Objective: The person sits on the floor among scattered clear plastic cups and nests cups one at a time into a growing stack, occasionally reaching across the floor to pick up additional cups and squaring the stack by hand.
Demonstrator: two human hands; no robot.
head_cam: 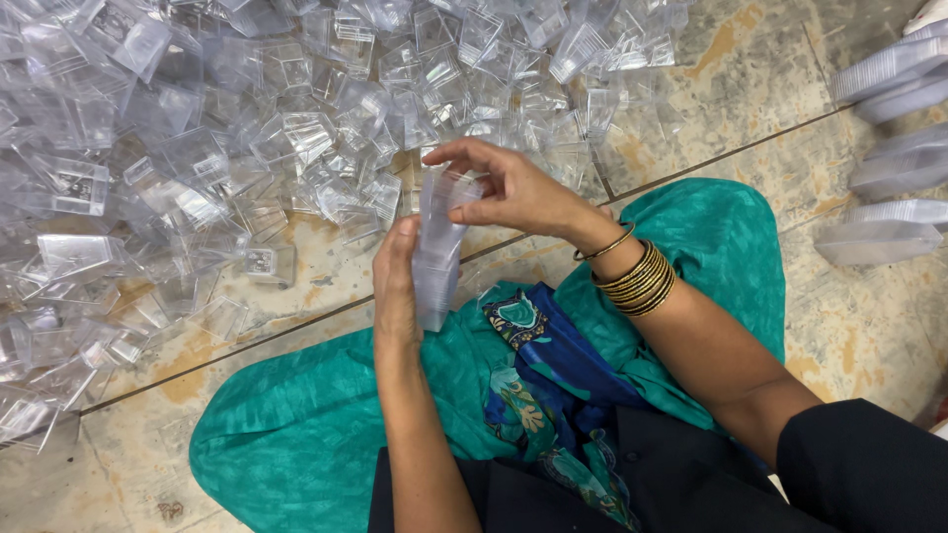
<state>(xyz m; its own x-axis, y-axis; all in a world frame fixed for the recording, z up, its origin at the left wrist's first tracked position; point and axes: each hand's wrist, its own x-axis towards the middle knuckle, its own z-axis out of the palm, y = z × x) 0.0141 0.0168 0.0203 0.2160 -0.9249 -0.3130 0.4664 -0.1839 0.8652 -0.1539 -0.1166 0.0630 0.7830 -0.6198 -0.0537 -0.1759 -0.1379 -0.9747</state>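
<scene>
My left hand [397,286] is wrapped around a tall stack of nested clear plastic cups [434,262], fingers curled along its left side, holding it upright and a little tilted just above my lap. My right hand [509,188] sits at the stack's twelve o'clock end, thumb and fingertips pinching the rim of the topmost cup. A bunch of gold bangles [637,276] rings my right wrist. The stack hangs over the edge of my green garment [296,434], and at about five o'clock from it lies a fold of blue patterned cloth [553,375]. From nine o'clock round to one o'clock of my hands spreads a big loose heap of clear plastic cups [247,128] on the mottled stone floor [750,69], some lying on their sides, some overlapping. Well apart at three o'clock, by the frame's right edge, lie several finished stacks [889,178] on their sides.
</scene>
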